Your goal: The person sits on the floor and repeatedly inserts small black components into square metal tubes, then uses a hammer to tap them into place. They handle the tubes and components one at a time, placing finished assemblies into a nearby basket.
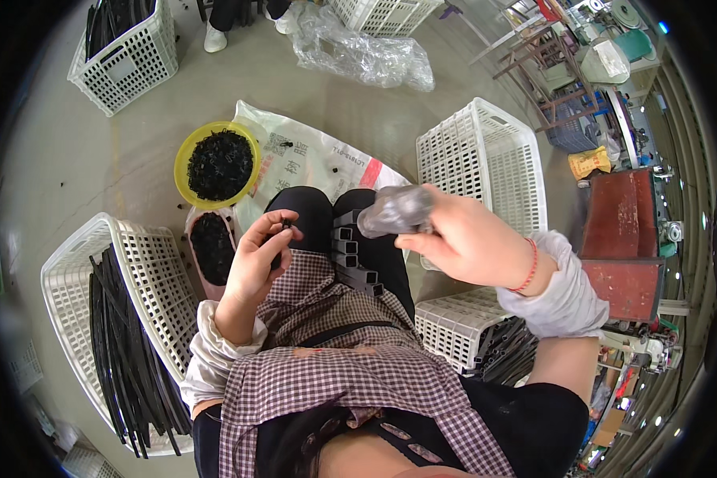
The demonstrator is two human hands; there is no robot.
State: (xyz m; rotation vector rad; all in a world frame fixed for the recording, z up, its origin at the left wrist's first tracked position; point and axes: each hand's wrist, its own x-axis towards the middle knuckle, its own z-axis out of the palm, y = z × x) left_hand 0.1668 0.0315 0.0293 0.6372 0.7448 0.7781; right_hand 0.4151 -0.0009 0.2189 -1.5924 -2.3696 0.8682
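Observation:
My left hand (255, 253) is raised over my lap, its thumb and fingers pinching a small black plastic piece (286, 224); more black shows in the curled lower fingers. In front of my right thigh, my right hand (466, 239) is closed around a grey, shiny, rounded lump (394, 212), which is blurred, so its exact kind is unclear. Several black square tubes (346, 247) lie side by side across my thighs, their open ends facing left, between the two hands. The grey lump is just to the right of them, held above the lap.
A yellow basin (251, 187) of small black parts stands ahead on the left, beside a pale pink container (212, 280) with more. White crates stand at left (147, 283) with long black strips, at right (479, 155), and by my right hip (446, 331) with black tubes. A printed sack (327, 155) covers floor ahead.

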